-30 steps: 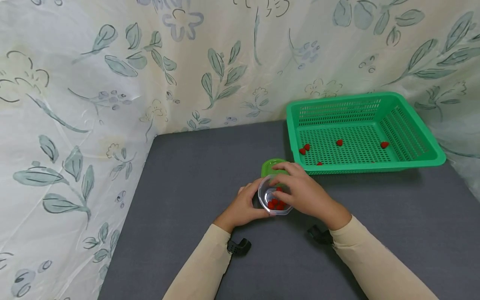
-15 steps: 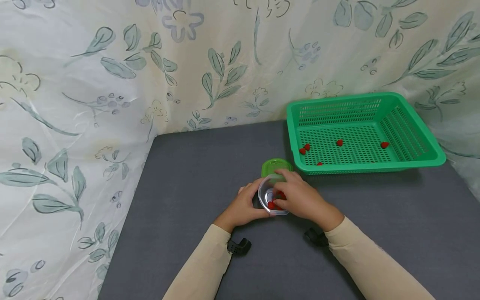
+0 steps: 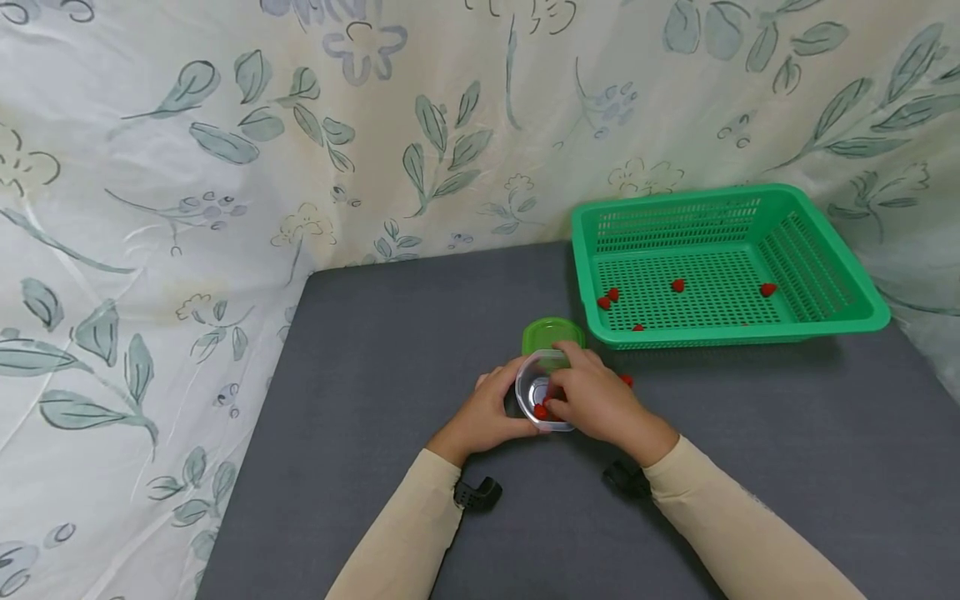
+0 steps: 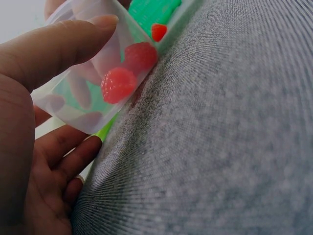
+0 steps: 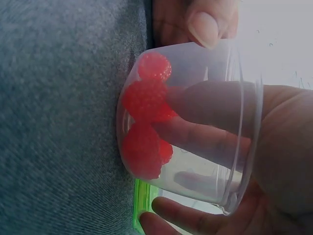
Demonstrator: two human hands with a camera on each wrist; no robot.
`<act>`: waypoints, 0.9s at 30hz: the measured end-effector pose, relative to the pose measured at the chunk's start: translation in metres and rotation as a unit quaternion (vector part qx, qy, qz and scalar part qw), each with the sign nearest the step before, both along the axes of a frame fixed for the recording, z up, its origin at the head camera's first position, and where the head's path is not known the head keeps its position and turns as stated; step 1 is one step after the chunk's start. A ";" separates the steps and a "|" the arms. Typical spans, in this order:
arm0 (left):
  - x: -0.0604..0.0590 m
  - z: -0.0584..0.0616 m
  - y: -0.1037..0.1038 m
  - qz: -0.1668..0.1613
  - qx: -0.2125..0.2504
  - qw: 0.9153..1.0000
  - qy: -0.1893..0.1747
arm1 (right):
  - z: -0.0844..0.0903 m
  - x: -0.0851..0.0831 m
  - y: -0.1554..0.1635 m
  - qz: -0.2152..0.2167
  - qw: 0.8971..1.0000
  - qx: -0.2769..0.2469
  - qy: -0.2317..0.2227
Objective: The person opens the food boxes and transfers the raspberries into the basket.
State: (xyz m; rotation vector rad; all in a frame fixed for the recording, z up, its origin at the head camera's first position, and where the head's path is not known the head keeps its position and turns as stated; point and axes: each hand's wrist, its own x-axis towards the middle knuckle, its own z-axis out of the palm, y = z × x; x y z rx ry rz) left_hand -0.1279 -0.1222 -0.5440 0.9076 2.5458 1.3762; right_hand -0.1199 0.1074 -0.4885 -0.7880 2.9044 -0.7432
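Note:
A clear plastic cup (image 3: 531, 371) stands on the dark cloth, several raspberries low inside it. My left hand (image 3: 486, 415) grips it from the left, thumb (image 4: 93, 32) along the near wall. From the right, my right hand (image 3: 596, 404) reaches over the rim into the cup. Through the wall in the right wrist view, its thumb and a finger pinch a raspberry (image 5: 145, 98), while others, such as one raspberry (image 5: 154, 66), lie beside it. A loose raspberry (image 3: 626, 381) shows on the cloth just beyond the right hand.
A green lid (image 3: 550, 330) lies right behind the cup. The green perforated basket (image 3: 750, 335) at the back right has several raspberries scattered on its floor. Behind the table hangs a leaf-patterned curtain (image 3: 450, 83). Both wrists wear black cameras (image 3: 478, 494).
My right hand has dipped deeper into the cup and moved slightly left, its fingers closing on a raspberry. The loose raspberry beyond it has come into view. The left hand stays put.

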 end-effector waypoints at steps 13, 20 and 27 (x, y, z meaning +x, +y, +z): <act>0.002 0.001 0.000 -0.003 0.011 1.000 -0.001 | 0.009 -0.005 0.009 0.023 0.997 -0.064 0.049; 0.001 0.000 -0.001 -0.007 0.010 1.000 -0.001 | 0.023 -0.003 0.013 0.024 0.993 -0.109 0.032; 0.001 0.001 0.000 -0.008 0.014 1.000 -0.004 | 0.029 -0.003 0.016 0.024 0.991 -0.125 0.038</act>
